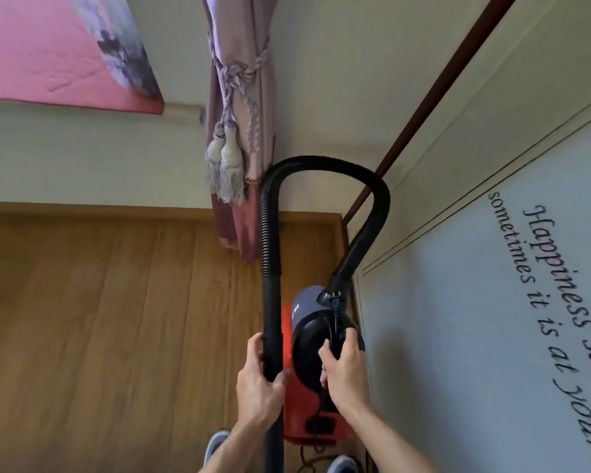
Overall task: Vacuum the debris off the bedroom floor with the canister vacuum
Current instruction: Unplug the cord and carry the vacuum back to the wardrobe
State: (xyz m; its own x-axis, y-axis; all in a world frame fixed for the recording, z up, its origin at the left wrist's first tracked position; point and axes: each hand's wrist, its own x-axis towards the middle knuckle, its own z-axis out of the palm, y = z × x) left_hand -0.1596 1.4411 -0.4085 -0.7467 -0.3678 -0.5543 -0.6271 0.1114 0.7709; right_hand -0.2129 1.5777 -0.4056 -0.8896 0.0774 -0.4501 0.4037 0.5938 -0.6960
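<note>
A red canister vacuum (306,421) with a blue-grey and black top stands on the wooden floor (99,319) close to the right wall. Its black ribbed hose (325,163) arcs up from the canister's front and comes down on the left into a black tube. My left hand (258,384) is wrapped around that tube (273,319). My right hand (343,367) grips the black handle on top of the canister. No debris shows on the visible floor.
A purple curtain (243,107) with tasselled tie-back hangs in the corner ahead. A pink bed (48,49) lies at the upper left. A pale wardrobe door (492,336) with lettering runs along the right. My slippered feet (215,445) are at the bottom, with a cord beside them.
</note>
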